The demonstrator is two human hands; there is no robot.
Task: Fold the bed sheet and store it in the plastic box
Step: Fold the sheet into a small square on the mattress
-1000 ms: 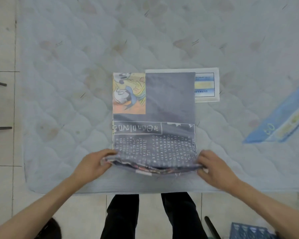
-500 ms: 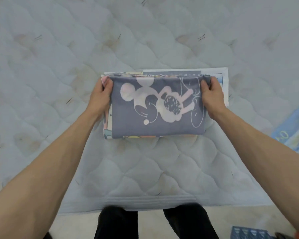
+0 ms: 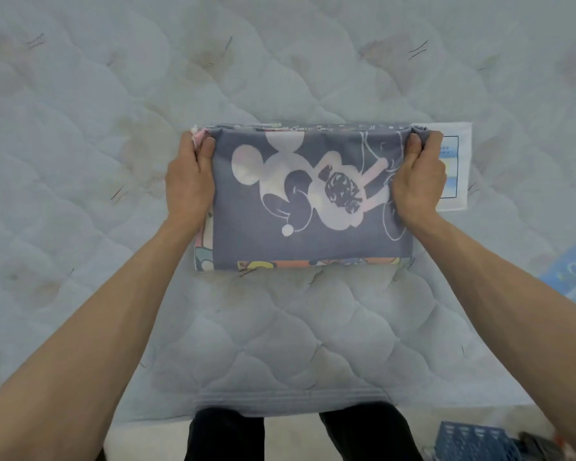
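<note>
Crosswise, bed sheet point(image 3: 313, 234) long axis left-right

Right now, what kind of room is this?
Probably a bedroom. A bare quilted mattress fills the view, with a folded sheet on it held by both hands, left and right. A blue crate sits on the floor.
</note>
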